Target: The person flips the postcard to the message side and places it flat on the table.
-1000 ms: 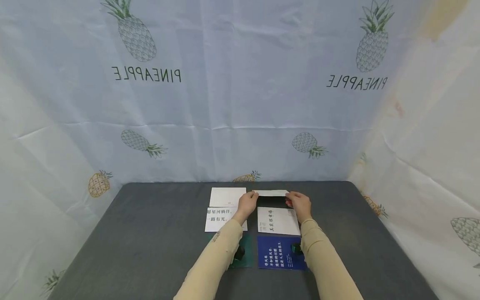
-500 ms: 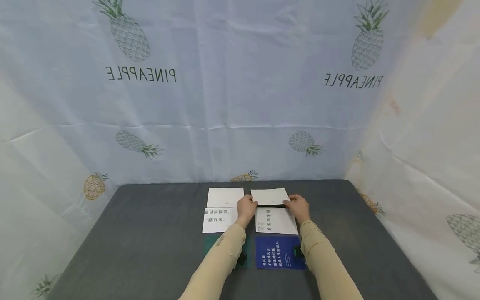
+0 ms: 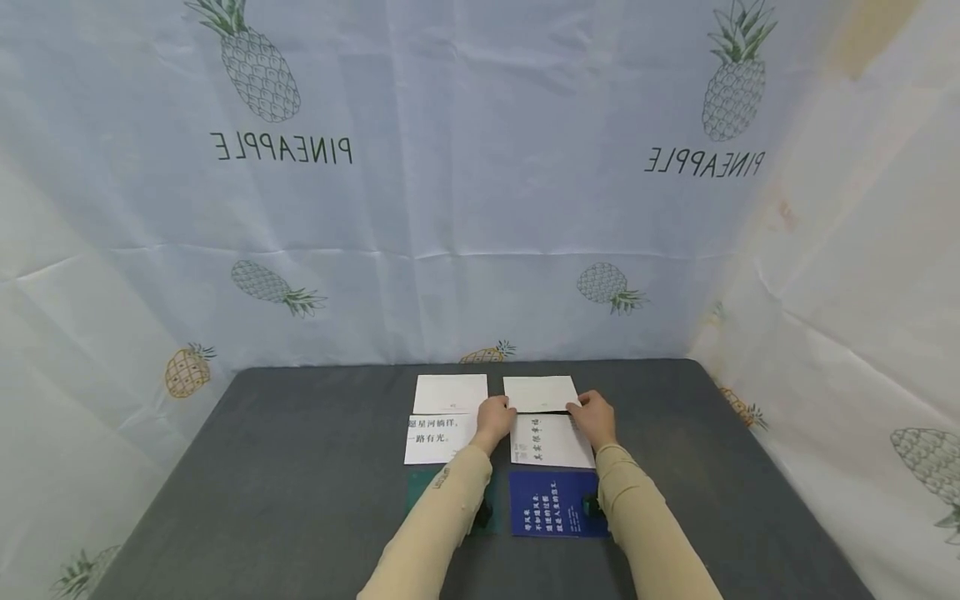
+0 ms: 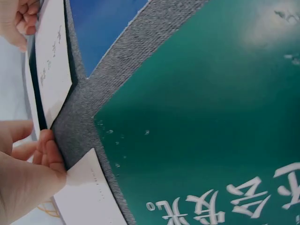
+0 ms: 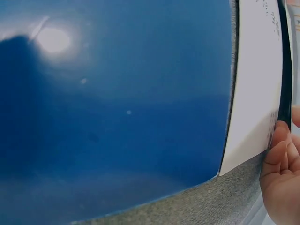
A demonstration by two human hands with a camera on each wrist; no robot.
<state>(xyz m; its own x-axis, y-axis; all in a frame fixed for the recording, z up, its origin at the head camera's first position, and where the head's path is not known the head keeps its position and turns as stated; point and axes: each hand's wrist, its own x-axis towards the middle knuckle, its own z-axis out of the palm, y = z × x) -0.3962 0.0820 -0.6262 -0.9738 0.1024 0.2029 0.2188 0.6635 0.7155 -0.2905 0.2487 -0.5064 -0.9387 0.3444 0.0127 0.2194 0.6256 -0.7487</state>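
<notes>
Cards [image 3: 540,393], six; bare hands [image 3: 492,422], two.

Pale-sleeved, the left arm [image 3: 435,525] and right arm [image 3: 660,525] reach forward and converge, the left grip [image 3: 492,421] and right grip [image 3: 597,419] level but apart, turned inward, each with fingers [image 4: 49,152] bent in a pinch.

We've got a dark grey table [image 3: 315,467] here, woven-looking top, rounded back corners. On it we see a green card [image 4: 187,103] front left, blue card [image 3: 581,483] front right, big-print card [image 3: 433,450] mid left, script card [image 3: 561,442] mid right and near-blank card [image 3: 450,393] back left. We can't tell if the back-right card [image 3: 538,393] sits flat.
</notes>
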